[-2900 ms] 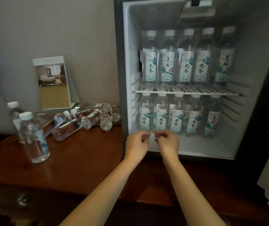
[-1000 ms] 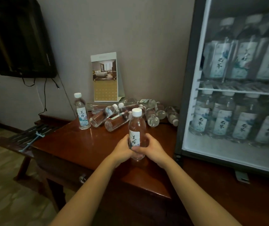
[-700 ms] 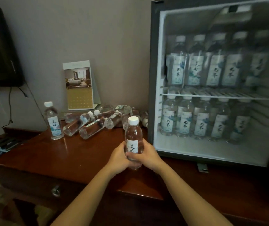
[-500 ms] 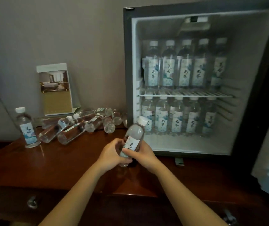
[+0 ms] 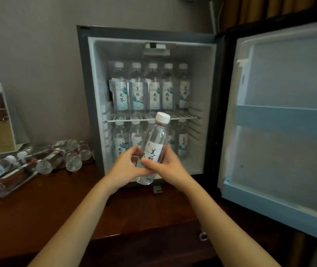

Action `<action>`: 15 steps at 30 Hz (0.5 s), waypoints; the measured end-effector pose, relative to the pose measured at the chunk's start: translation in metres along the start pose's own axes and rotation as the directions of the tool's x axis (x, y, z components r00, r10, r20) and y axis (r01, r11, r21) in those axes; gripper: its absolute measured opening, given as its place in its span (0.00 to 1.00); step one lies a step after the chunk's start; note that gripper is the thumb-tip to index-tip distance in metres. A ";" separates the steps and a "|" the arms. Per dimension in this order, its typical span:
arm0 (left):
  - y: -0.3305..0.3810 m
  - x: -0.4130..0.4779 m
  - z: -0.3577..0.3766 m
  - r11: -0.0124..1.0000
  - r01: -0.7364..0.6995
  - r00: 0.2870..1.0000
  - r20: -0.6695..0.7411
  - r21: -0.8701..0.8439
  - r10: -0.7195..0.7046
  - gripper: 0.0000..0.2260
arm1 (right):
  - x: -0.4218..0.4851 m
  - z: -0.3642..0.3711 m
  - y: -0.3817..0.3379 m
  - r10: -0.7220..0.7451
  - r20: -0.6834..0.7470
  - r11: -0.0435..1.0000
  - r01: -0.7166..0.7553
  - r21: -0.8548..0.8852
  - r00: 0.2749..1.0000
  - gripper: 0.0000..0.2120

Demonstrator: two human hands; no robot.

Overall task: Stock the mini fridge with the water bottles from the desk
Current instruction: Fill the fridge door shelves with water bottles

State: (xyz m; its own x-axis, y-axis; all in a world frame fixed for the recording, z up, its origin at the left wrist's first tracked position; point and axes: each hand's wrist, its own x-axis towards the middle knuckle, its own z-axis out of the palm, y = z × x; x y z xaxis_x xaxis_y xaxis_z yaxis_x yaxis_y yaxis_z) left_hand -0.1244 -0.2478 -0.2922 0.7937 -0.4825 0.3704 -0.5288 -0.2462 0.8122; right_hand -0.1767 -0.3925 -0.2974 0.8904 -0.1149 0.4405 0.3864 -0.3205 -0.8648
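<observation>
Before the open mini fridge (image 5: 94, 89), left grip (image 5: 124, 168) and right grip (image 5: 170, 167) are clamped round the lower body of one water bottle (image 5: 154, 139), tilted, cap up, clear of the bench (image 5: 38, 209). Recommended: straighten it, pass under the wire shelf (image 5: 184, 118), seat it ahead of the lower row (image 5: 182, 143).

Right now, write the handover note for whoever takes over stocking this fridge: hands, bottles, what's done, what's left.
Hands: left hand and right hand both grip one water bottle, cap up and slightly tilted, in front of the lower compartment of the open mini fridge.
Done: five bottles stand on the wire shelf; a lower row stands beneath, partly hidden by the held bottle.
Left: set the held bottle inside, then bring over the pile of bottles lying on the desk left of the fridge.
</observation>
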 end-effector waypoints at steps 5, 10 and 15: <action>0.048 0.005 0.032 0.978 -0.178 0.984 -0.032 -0.106 0.175 0.23 | -0.021 -0.049 -0.041 -0.139 -0.124 0.982 0.120 -0.149 0.983 0.27; 0.095 0.010 0.058 0.934 -0.295 0.955 -0.039 -0.202 0.293 0.24 | -0.044 -0.092 -0.085 -0.229 -0.175 0.948 0.179 -0.264 0.958 0.26; 0.140 0.006 0.079 0.874 -0.390 0.918 -0.042 -0.289 0.395 0.22 | -0.063 -0.126 -0.120 -0.300 -0.217 0.908 0.208 -0.363 0.929 0.22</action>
State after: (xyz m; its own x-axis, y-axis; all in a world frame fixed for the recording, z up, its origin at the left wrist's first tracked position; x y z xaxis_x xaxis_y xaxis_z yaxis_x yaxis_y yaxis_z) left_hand -0.2174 -0.3518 -0.2124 0.5321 -0.5046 0.6799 -0.6847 0.2159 0.6961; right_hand -0.3091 -0.4648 -0.1911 0.6590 -0.2146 0.7209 0.4490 -0.6567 -0.6059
